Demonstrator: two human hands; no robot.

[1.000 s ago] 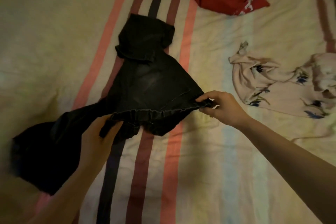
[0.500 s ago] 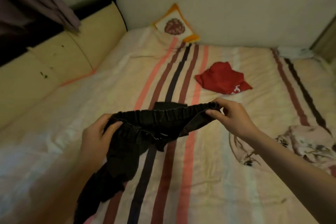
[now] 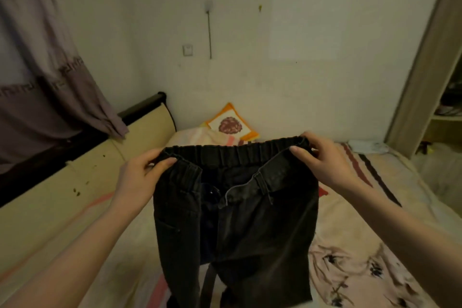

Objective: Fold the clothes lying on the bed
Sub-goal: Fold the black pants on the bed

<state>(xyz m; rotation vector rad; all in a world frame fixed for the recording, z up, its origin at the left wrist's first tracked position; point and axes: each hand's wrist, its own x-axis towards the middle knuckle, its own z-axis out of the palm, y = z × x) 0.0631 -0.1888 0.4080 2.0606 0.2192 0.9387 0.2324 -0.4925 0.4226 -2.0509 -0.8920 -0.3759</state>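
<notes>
Your fingers (image 3: 303, 155) pinch the waistband of the black trousers (image 3: 235, 210), lifted off the bed (image 3: 390, 197) since a second ago

Left hand (image 3: 140, 175) and right hand (image 3: 322, 157) each grip a waistband corner; the legs now hang straight above the mattress middle, ready, I judge, for a lengthwise fold. The floral garment (image 3: 355, 265) crowds the right edge; the left side toward the headboard (image 3: 82, 167) offers room

Black jeans (image 3: 250, 220) with an elastic gathered waistband hang upright above the bed (image 3: 400, 182), fly open, legs dropping out of view. A crumpled pale pink floral garment (image 3: 350, 272) lies on the bed just right of the jeans' legs.
</notes>
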